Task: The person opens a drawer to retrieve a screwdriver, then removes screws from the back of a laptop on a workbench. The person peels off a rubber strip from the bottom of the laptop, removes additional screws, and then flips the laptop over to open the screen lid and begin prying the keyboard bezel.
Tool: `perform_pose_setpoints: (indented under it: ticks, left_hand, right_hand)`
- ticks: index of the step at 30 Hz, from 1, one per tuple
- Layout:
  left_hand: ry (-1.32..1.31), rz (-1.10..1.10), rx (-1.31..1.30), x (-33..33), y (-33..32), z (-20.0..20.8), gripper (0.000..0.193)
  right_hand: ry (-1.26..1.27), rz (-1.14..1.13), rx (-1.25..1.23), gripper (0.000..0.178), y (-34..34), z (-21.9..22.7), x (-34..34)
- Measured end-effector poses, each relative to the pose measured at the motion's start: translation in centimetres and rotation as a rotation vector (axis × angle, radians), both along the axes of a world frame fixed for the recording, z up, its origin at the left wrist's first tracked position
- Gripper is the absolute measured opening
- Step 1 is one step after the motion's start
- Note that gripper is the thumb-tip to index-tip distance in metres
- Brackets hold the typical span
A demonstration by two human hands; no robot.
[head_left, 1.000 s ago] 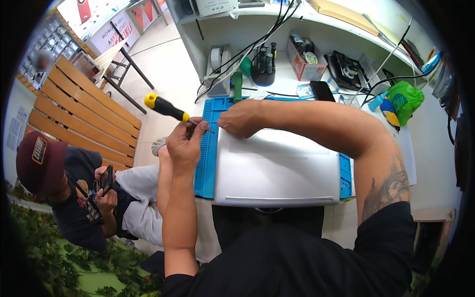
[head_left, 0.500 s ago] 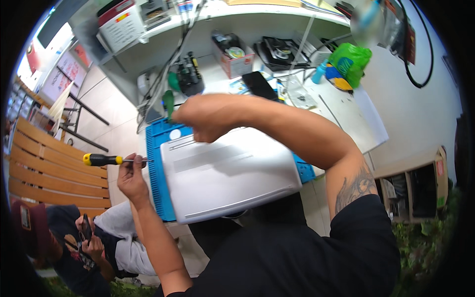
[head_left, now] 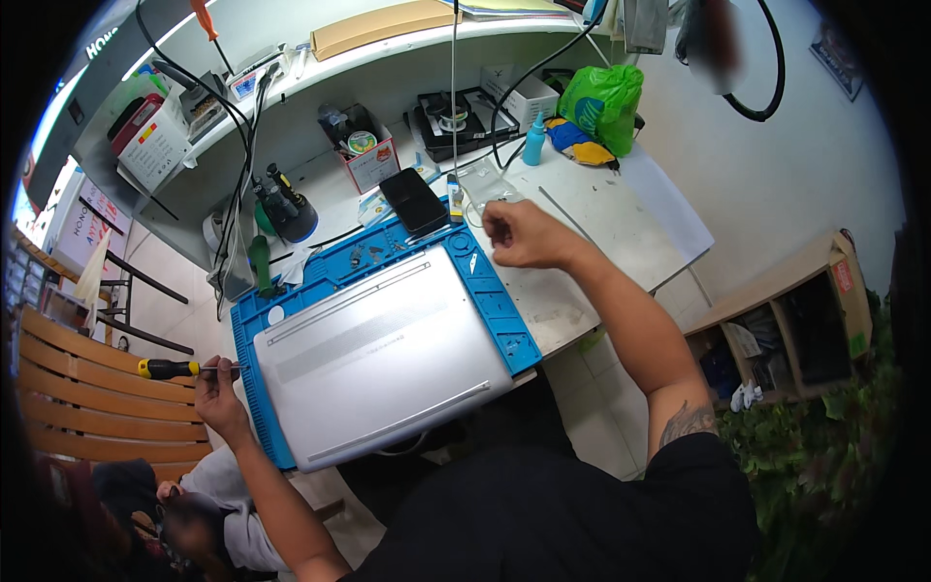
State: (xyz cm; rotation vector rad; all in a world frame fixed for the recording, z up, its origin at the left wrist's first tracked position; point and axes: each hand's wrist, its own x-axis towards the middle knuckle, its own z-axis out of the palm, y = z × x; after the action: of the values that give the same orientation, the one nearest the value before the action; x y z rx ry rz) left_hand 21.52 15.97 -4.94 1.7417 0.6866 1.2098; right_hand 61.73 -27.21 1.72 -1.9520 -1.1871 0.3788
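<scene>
A silver laptop lies underside up on a blue repair mat. At its left edge my left hand is closed round the metal shaft of a black and yellow screwdriver, whose handle points left. My right hand hovers past the mat's far right corner, fingers curled together; what they hold, if anything, does not show. Beside it are a clear plastic bag and a black phone. Small dark parts lie on the mat's far strip.
At the back stand a dark holder of tools, a cardboard box, a blue bottle and a green bag. Cables hang from the shelf. Another person sits at the lower left beside a slatted wooden bench.
My right hand has moved from above the laptop's far left side to beyond the mat's far right corner. The head view has shifted. My left hand still grips the screwdriver.
</scene>
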Motion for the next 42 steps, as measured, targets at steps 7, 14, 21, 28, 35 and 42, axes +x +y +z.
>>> perform_pose_setpoints:
  ticks: [7,14,21,28,35,42]
  left_hand:
    - [0.031,-0.045,0.043,0.1,0.2,-0.3,0.021]
    - [0.029,-0.025,0.011,-0.6,0.2,-0.3,0.019]
    - [0.009,-0.243,-0.057,-2.2,-4.8,3.1,0.027]
    - [-0.047,-0.293,-0.099,-8.5,-13.5,6.4,0.030]
    - [0.029,-0.230,-0.072,-12.8,-16.0,3.3,0.034]
    - [-0.077,-0.210,-0.053,-11.0,-14.7,3.4,0.033]
  right_hand:
    - [-0.131,-0.007,-0.036,0.020,3.0,-1.5,-0.3]
    - [-0.153,0.002,0.010,0.016,3.1,-2.6,0.8]
    - [-0.289,-0.144,0.148,0.006,0.8,0.8,-5.9]
    - [0.446,0.568,0.080,0.009,1.5,-0.7,-25.0]
    - [0.849,0.590,-0.203,0.032,7.0,-7.4,-32.1]
    - [0.454,0.435,-0.093,0.023,4.2,-3.5,-30.2]
